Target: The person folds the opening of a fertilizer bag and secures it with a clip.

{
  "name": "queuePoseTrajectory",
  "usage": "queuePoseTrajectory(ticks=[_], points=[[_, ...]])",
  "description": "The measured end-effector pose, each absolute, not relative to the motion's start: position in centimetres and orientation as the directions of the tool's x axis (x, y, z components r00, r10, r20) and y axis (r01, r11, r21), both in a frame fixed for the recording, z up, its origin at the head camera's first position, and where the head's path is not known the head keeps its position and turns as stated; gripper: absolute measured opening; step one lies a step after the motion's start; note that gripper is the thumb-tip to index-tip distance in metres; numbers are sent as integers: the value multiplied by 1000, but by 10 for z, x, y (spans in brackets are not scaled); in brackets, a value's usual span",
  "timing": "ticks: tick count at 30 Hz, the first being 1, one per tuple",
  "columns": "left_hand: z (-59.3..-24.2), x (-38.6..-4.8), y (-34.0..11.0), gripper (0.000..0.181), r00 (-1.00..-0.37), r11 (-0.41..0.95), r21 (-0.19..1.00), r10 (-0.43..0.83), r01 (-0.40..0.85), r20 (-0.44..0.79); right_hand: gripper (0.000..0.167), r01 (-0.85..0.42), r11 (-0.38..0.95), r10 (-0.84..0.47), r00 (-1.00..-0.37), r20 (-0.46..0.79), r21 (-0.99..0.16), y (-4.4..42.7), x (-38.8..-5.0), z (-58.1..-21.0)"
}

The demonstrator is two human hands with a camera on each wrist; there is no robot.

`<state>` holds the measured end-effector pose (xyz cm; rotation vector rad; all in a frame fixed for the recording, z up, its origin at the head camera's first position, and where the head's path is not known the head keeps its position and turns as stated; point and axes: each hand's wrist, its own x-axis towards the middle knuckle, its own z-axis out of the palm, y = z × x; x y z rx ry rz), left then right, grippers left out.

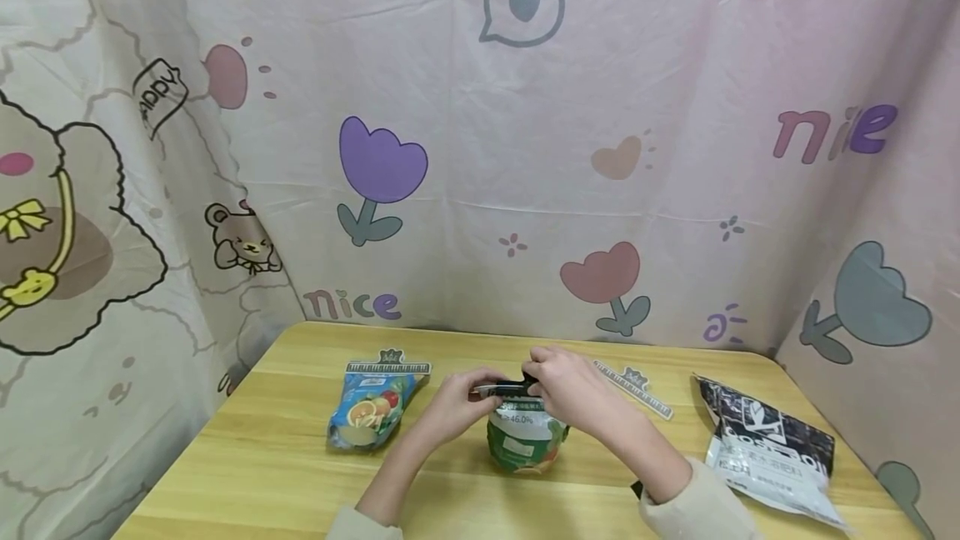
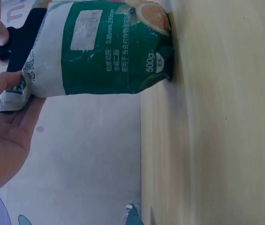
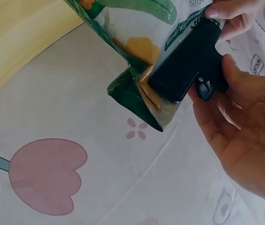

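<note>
A green-and-white fertilizer bag (image 1: pixel 525 436) with fruit pictures stands upright on the table, mid-front. Across its folded top sits a wide black clip (image 3: pixel 188 61). My right hand (image 1: pixel 566 386) pinches the clip's handle between thumb and fingers, as the right wrist view shows. On the other side, my left hand (image 2: pixel 8 126) pinches the bag's top corner beside the clip's end. The bag's lower end touches the wooden surface in the left wrist view. How far the clip's jaws cover the fold is partly hidden by the hands.
At left lies a blue fruit-print bag (image 1: pixel 367 415) with a piano-key strip (image 1: pixel 388 368) along its top. A similar strip (image 1: pixel 637 391) lies behind my right arm. A black-and-white pouch (image 1: pixel 772 452) lies at right. A printed curtain (image 1: pixel 465 148) surrounds the table (image 1: pixel 247 448).
</note>
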<state>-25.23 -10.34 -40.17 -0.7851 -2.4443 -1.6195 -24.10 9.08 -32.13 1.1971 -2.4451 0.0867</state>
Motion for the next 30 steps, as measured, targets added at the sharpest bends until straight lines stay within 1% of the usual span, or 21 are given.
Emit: queuePoseTrajectory(ticks=[2, 4, 6, 8, 10, 13, 15, 16, 18, 22, 25, 30], points=[[-402, -253, -103, 26, -864, 284, 838, 348, 466, 363, 15, -770, 633, -736, -564, 375, 84, 93, -241, -322], [-403, -252, -102, 31, -866, 253, 851, 339, 461, 368, 24, -767, 641, -718, -590, 369, 21, 98, -242, -323], [-405, -251, -103, 38, -868, 228, 862, 331, 453, 369, 36, -755, 652, -685, -627, 370, -74, 105, -241, -327], [-408, -249, -104, 46, -876, 216, 874, 327, 435, 355, 50, -715, 666, -624, -690, 368, -211, 116, -240, -333], [-413, -246, -106, 54, -890, 223, 889, 326, 400, 319, 60, -649, 663, -548, -760, 349, -372, 128, -239, -342], [-421, -240, -107, 60, -908, 258, 903, 336, 344, 249, 70, -499, 603, -430, -860, 274, -622, 144, -235, -359], [-426, -237, -105, 62, -915, 289, 905, 349, 312, 204, 71, -414, 532, -402, -891, 210, -738, 152, -234, -371], [-428, -235, -104, 62, -916, 310, 901, 354, 304, 187, 70, -380, 501, -405, -897, 177, -778, 155, -233, -376], [-432, -233, -101, 66, -920, 347, 891, 357, 292, 163, 68, -325, 460, -430, -896, 112, -826, 158, -232, -386], [-437, -230, -94, 77, -928, 413, 862, 338, 296, 157, 62, -281, 438, -497, -867, 30, -854, 152, -229, -401], [-439, -231, -90, 81, -938, 437, 853, 310, 284, 153, 63, -268, 433, -494, -869, 23, -860, 145, -230, -406], [-438, -233, -87, 80, -952, 423, 874, 278, 239, 126, 59, -291, 434, -468, -881, 63, -852, 139, -232, -410]])
